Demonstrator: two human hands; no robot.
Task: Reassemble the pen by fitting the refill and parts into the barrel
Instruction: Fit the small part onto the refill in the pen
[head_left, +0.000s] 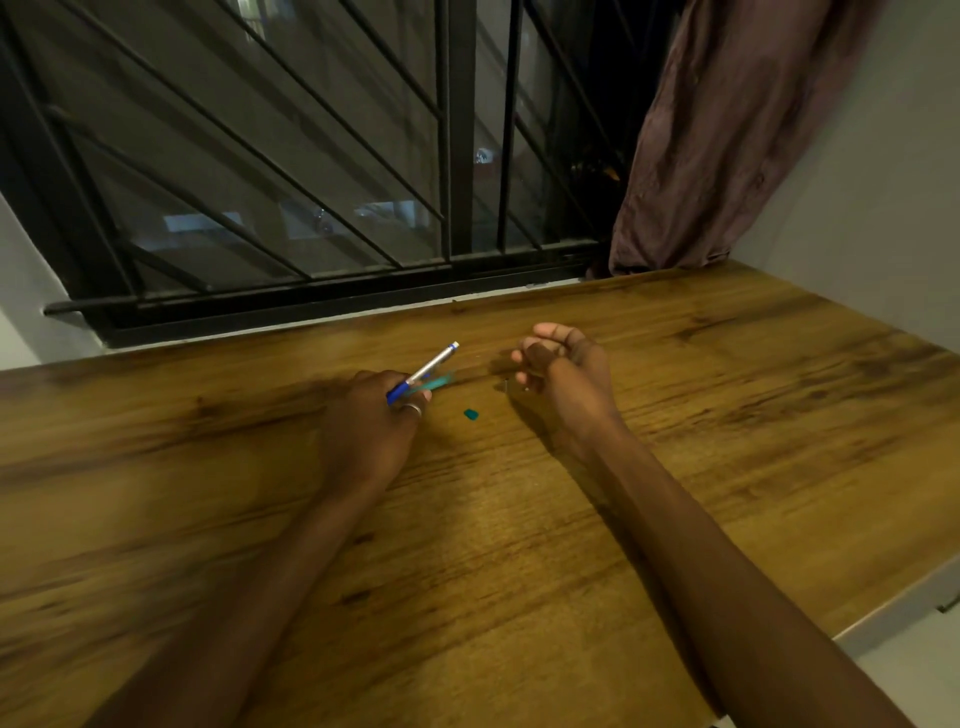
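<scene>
Your left hand (374, 415) grips the blue-and-clear pen barrel (423, 372), angled up and away over the wooden worktop (519, 545). Your right hand (566, 371) hovers curled nearby; a small teal piece (471, 414) lies between them.

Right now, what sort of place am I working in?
Probably a room in a home, at a desk by a window: a wood-grain tabletop pushed against a window with black metal bars, and a brownish curtain hanging beside it.
</scene>
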